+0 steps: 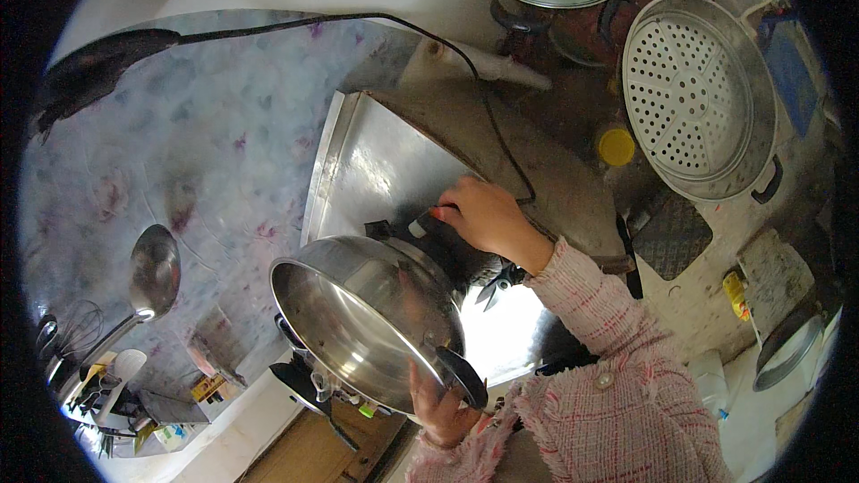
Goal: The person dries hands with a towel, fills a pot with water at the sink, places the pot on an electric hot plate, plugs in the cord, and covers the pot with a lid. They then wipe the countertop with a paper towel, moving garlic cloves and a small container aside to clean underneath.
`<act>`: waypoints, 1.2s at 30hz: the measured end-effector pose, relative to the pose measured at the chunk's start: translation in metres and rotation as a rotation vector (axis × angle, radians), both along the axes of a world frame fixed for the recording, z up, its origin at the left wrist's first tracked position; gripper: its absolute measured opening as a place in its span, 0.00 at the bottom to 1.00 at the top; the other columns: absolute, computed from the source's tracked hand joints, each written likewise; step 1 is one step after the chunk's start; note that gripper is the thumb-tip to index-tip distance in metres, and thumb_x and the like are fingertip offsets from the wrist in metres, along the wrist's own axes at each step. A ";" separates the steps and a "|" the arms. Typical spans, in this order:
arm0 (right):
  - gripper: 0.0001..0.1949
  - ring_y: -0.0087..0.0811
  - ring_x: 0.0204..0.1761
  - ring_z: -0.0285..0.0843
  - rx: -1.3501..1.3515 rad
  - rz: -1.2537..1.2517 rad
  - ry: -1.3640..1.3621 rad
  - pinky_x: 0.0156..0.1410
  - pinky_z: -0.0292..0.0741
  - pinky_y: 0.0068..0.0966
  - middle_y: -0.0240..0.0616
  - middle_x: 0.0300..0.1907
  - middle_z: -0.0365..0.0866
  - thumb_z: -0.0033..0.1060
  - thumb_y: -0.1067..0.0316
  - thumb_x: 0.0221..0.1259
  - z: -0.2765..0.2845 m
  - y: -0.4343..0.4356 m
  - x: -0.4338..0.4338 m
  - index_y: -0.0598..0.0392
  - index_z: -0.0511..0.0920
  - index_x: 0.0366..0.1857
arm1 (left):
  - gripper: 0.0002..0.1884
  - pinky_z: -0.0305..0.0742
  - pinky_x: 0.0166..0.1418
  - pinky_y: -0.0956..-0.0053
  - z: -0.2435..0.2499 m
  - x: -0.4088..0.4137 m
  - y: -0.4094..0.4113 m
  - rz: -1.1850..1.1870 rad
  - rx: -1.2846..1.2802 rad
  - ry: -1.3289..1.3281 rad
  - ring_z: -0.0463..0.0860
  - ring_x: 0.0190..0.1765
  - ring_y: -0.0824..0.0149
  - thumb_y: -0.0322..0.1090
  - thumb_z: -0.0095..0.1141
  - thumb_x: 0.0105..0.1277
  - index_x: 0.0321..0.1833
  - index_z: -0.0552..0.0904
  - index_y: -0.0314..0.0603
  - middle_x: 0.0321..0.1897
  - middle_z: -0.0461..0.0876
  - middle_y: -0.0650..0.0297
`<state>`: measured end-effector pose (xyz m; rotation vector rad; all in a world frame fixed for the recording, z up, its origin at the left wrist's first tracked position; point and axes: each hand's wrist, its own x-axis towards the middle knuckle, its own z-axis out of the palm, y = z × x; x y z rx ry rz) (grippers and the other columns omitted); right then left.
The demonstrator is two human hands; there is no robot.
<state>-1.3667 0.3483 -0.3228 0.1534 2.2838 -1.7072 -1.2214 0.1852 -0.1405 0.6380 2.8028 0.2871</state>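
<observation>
A shiny stainless-steel pot (362, 322) is tilted, its open mouth towards the lower left; the inside I can see is bare metal. My left hand (443, 406) grips it at the near side, fingers on the wall beside the black handle (463, 376). Above the steel worktop (382, 168), my right hand (486, 218) reaches past the pot with thumb and forefinger drawn together. A small white piece (417, 227) shows at those fingertips, but whether they hold it is unclear. Behind the pot a dark area hides what it stands on.
A black cord (382, 15) runs over to the worktop near my right hand. To the right are a perforated steamer pan (698, 100) and a yellow lid (616, 147). A large metal spoon (156, 268) and a white spatula (124, 376) are at the left, before a floral-patterned surface (221, 147).
</observation>
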 end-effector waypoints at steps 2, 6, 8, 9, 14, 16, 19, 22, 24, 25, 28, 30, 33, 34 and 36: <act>0.14 0.48 0.43 0.81 0.005 -0.031 0.037 0.46 0.76 0.46 0.46 0.38 0.82 0.60 0.54 0.64 -0.004 -0.005 0.003 0.53 0.86 0.34 | 0.11 0.68 0.68 0.50 -0.005 0.006 -0.012 -0.089 0.083 0.015 0.76 0.63 0.38 0.31 0.70 0.49 0.33 0.86 0.33 0.58 0.77 0.38; 0.13 0.48 0.43 0.80 0.070 0.060 0.045 0.47 0.75 0.44 0.44 0.38 0.81 0.59 0.54 0.65 -0.003 -0.008 0.000 0.51 0.86 0.36 | 0.12 0.71 0.64 0.49 -0.005 0.027 -0.041 -0.063 0.172 -0.109 0.78 0.59 0.39 0.33 0.71 0.51 0.33 0.84 0.32 0.52 0.80 0.38; 0.13 0.48 0.44 0.80 0.077 0.110 0.033 0.48 0.74 0.44 0.43 0.38 0.81 0.58 0.55 0.66 0.000 -0.007 -0.003 0.51 0.86 0.37 | 0.15 0.70 0.65 0.45 0.003 0.028 -0.043 -0.049 0.193 -0.204 0.78 0.60 0.41 0.36 0.68 0.55 0.42 0.84 0.35 0.54 0.78 0.41; 0.13 0.48 0.44 0.80 0.061 0.119 0.029 0.48 0.74 0.44 0.43 0.38 0.81 0.59 0.55 0.66 0.002 -0.006 -0.005 0.51 0.86 0.37 | 0.16 0.69 0.65 0.43 0.009 0.024 -0.039 -0.045 0.203 -0.251 0.78 0.60 0.42 0.38 0.67 0.58 0.46 0.84 0.37 0.55 0.77 0.42; 0.13 0.48 0.43 0.80 0.026 0.048 0.048 0.48 0.74 0.45 0.44 0.38 0.81 0.59 0.54 0.65 0.000 -0.007 -0.006 0.52 0.85 0.36 | 0.34 0.58 0.75 0.51 0.027 -0.006 -0.011 0.195 0.156 0.025 0.65 0.72 0.46 0.33 0.60 0.64 0.71 0.62 0.35 0.69 0.65 0.43; 0.13 0.49 0.43 0.80 0.006 0.058 0.037 0.47 0.75 0.45 0.44 0.39 0.81 0.59 0.54 0.65 0.006 -0.002 -0.008 0.51 0.85 0.36 | 0.38 0.52 0.78 0.54 0.031 -0.028 0.008 0.303 0.153 0.079 0.59 0.76 0.48 0.31 0.58 0.66 0.77 0.54 0.35 0.74 0.58 0.44; 0.12 0.49 0.42 0.81 0.049 0.013 0.141 0.47 0.76 0.44 0.44 0.39 0.81 0.59 0.54 0.65 0.007 -0.002 -0.012 0.50 0.85 0.37 | 0.40 0.46 0.80 0.57 0.020 -0.069 0.035 0.454 0.167 0.073 0.51 0.79 0.51 0.27 0.54 0.70 0.79 0.46 0.35 0.79 0.49 0.48; 0.12 0.48 0.43 0.81 0.041 0.080 0.042 0.48 0.76 0.44 0.45 0.39 0.81 0.58 0.55 0.65 0.012 0.005 -0.029 0.50 0.85 0.37 | 0.40 0.44 0.79 0.62 0.003 -0.093 0.038 0.497 0.164 0.052 0.49 0.80 0.52 0.25 0.54 0.70 0.79 0.44 0.34 0.79 0.46 0.47; 0.12 0.48 0.41 0.81 0.067 0.110 0.044 0.47 0.76 0.43 0.45 0.38 0.81 0.58 0.55 0.65 0.011 0.003 -0.039 0.50 0.85 0.37 | 0.44 0.48 0.79 0.62 -0.009 -0.103 0.041 0.518 0.134 0.047 0.52 0.79 0.50 0.27 0.57 0.67 0.79 0.42 0.32 0.78 0.48 0.42; 0.12 0.48 0.41 0.81 0.079 0.126 0.044 0.47 0.76 0.43 0.45 0.38 0.81 0.58 0.55 0.65 0.010 0.001 -0.043 0.50 0.86 0.37 | 0.46 0.50 0.78 0.62 -0.013 -0.107 0.043 0.530 0.117 0.044 0.53 0.79 0.49 0.29 0.59 0.66 0.79 0.41 0.32 0.78 0.49 0.40; 0.12 0.49 0.38 0.82 0.078 0.158 0.043 0.45 0.77 0.42 0.45 0.36 0.82 0.60 0.56 0.64 0.006 -0.003 -0.056 0.52 0.85 0.38 | 0.38 0.47 0.78 0.69 -0.012 -0.117 0.050 0.640 0.276 -0.079 0.54 0.77 0.58 0.22 0.49 0.71 0.79 0.43 0.30 0.77 0.51 0.45; 0.11 0.49 0.38 0.83 0.113 0.130 0.124 0.43 0.77 0.42 0.45 0.34 0.82 0.62 0.57 0.62 0.000 -0.010 -0.062 0.53 0.85 0.36 | 0.36 0.48 0.77 0.70 -0.013 -0.117 0.051 0.612 0.187 -0.018 0.56 0.77 0.58 0.21 0.45 0.72 0.79 0.43 0.29 0.77 0.51 0.45; 0.11 0.49 0.38 0.83 0.097 0.011 0.181 0.42 0.78 0.42 0.46 0.33 0.83 0.64 0.58 0.60 -0.005 -0.020 -0.068 0.55 0.84 0.33 | 0.35 0.47 0.77 0.70 -0.011 -0.116 0.057 0.604 0.091 0.011 0.55 0.77 0.59 0.20 0.40 0.71 0.79 0.43 0.29 0.77 0.50 0.45; 0.11 0.49 0.39 0.83 0.081 -0.041 0.187 0.42 0.77 0.43 0.46 0.33 0.83 0.65 0.58 0.59 -0.005 -0.022 -0.070 0.55 0.84 0.32 | 0.34 0.46 0.78 0.70 -0.010 -0.116 0.060 0.608 0.064 0.009 0.54 0.77 0.59 0.19 0.39 0.71 0.79 0.44 0.29 0.78 0.50 0.45; 0.10 0.48 0.39 0.84 0.079 -0.033 0.228 0.42 0.78 0.43 0.46 0.33 0.84 0.65 0.60 0.57 -0.011 -0.026 -0.076 0.55 0.83 0.30 | 0.34 0.44 0.78 0.70 -0.011 -0.115 0.063 0.601 0.049 0.031 0.52 0.78 0.59 0.19 0.38 0.71 0.79 0.44 0.30 0.78 0.49 0.46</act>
